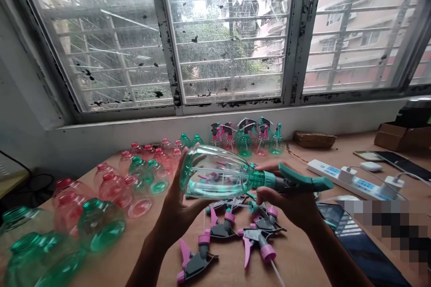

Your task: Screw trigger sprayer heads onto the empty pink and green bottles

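My left hand [177,208] cups the base of a clear teal spray bottle [215,172], held on its side above the table. My right hand [286,199] wraps round the bottle's neck and its teal and grey trigger sprayer head [299,182], which points right. Below the bottle lie several loose pink and grey trigger sprayer heads [232,233] on the wooden table [161,251].
Empty pink bottles [114,186] and teal bottles [101,226] lie at the left. Finished spray bottles [249,139] stand under the window sill. A white power strip [350,179], a dark phone [357,242] and cardboard boxes [393,136] sit at the right.
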Motion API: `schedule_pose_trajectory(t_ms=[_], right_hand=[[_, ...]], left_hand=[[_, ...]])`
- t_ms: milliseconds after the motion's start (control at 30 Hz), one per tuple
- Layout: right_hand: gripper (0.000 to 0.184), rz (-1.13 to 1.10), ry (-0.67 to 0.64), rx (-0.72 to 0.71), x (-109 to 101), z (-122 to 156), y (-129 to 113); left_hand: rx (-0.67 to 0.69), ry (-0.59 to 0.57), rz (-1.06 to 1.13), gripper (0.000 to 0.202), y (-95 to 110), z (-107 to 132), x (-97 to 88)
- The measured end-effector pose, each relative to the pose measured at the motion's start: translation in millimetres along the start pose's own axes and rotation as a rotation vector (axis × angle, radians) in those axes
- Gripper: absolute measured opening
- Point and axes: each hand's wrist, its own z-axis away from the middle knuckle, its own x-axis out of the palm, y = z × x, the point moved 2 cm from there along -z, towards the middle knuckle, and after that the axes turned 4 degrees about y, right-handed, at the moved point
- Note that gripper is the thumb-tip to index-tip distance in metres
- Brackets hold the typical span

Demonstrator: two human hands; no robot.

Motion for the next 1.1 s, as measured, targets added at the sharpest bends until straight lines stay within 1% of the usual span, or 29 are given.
schedule_pose_trajectory(t_ms=[67, 133, 233, 300, 400, 467, 533, 633, 733, 800, 900, 967, 1033, 1100], right_hand=[[0.032, 0.039, 0.007, -0.022, 0.5, 0.3, -1.0], [0.031, 0.081, -0.018, -0.064, 0.9, 0.3, -1.6], [0.029, 0.077, -0.065, -0.104, 0.7, 0.4, 0.4], [0.029, 0.068, -0.065, -0.109, -0.3, 0.8, 2.5], [0.03, 0.058, -0.055, -0.101, -0.8, 1.3, 3.2], [0.029, 0.049, -0.056, -0.099, 0.2, 0.8, 0.5], [0.029, 0.046, -0.065, -0.094, 1.8, -0.5, -3.8], [0.029, 0.028, -0.092, -0.071, 3.9, -2.8, -8.8], [0.029, 0.013, -0.081, -0.066, 3.9, -3.7, -9.3], [0.028, 0.026, -0.059, -0.059, 3.0, -3.0, -7.0], [0.031, 0.027, -0.004, -0.043, 1.0, -1.3, -2.8], [0.031, -0.006, 0.012, -0.027, 0.2, -0.3, -0.8], [0.031, -0.045, -0.008, 0.006, 0.4, 0.2, 0.4], [0.031, -0.054, -0.025, 0.02, 0.4, 0.1, 0.6]], left_hand=[[0.027, 0.005, 0.003, 0.111, 2.2, 0.0, 1.2], [0.015, -0.003, 0.014, 0.112, 4.8, -0.9, 0.7], [-0.029, -0.031, 0.01, 0.1, 8.2, -3.2, -1.5], [-0.036, -0.032, 0.01, 0.098, 10.0, -4.9, -2.0], [-0.002, 0.026, 0.01, 0.096, 12.3, -7.4, -0.3], [0.033, 0.069, -0.009, 0.09, 13.4, -8.5, 1.2], [0.052, 0.08, -0.028, 0.089, 13.7, -8.8, 1.5], [0.016, 0.02, -0.023, 0.092, 12.0, -7.7, -0.3], [-0.047, -0.032, 0.01, 0.084, 9.3, -6.5, -3.1], [-0.067, -0.024, 0.013, 0.088, 7.4, -6.3, -4.2], [-0.044, -0.013, -0.021, 0.109, 4.5, -5.5, -2.9], [-0.038, -0.015, -0.036, 0.11, 2.6, -4.2, -0.9], [-0.05, -0.018, -0.028, 0.106, 2.0, -2.9, 0.5], [-0.058, -0.019, -0.001, 0.109, 3.4, -2.5, 0.5]])
